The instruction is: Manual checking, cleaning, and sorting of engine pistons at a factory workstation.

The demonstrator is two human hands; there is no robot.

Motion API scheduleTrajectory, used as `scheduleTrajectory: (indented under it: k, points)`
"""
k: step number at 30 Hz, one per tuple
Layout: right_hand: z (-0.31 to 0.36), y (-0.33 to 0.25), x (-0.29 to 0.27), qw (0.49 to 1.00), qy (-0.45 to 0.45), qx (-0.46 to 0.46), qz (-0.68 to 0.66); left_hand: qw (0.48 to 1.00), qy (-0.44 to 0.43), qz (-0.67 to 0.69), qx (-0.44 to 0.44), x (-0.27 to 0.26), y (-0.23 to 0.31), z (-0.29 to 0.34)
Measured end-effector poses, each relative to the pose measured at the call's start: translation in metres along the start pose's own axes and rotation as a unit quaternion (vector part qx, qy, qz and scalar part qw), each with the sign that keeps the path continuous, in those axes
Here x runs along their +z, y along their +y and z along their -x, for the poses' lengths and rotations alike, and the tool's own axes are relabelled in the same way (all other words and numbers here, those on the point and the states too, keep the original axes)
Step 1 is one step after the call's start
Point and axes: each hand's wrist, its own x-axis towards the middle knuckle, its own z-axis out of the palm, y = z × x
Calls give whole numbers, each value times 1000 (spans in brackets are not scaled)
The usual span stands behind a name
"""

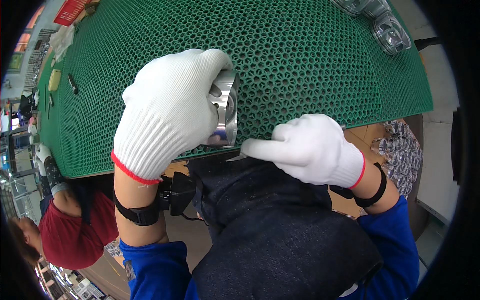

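My left hand, in a white knitted glove with a red cuff, is wrapped round a shiny metal piston. The piston is turned on its side, close to the near edge of the green mat. To its right, my right hand, in the same kind of glove, is closed round a small knife. Only the pointed blade tip shows below the stretched index finger; the glove hides most of the handle. The blade tip is just below the piston, apart from it.
Several pistons stand at the mat's far right. More pistons are massed below the table at right. At far left lie a dark cutter, a yellow object, a plastic bag and a red basket. A co-worker sits at left.
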Motion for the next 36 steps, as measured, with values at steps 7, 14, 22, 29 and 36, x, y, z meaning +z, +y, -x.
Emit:
scheduleTrajectory:
  k: [7,14,22,29,36]
  points:
    - [23,7,2,951,132,84,-268,797,372,435,-194,44,-12,69]
    - [2,-12,-8,756,-26,210,-619,821,317,440,-177,72,-1,111]
    - [47,-8,-3,720,-12,220,-658,950,265,150,-65,65,-46,96]
    - [19,-7,-9,797,60,231,-555,987,145,31,68,18,14,38]
    - [12,1,4,906,173,113,-370,985,159,-27,57,24,29,26]
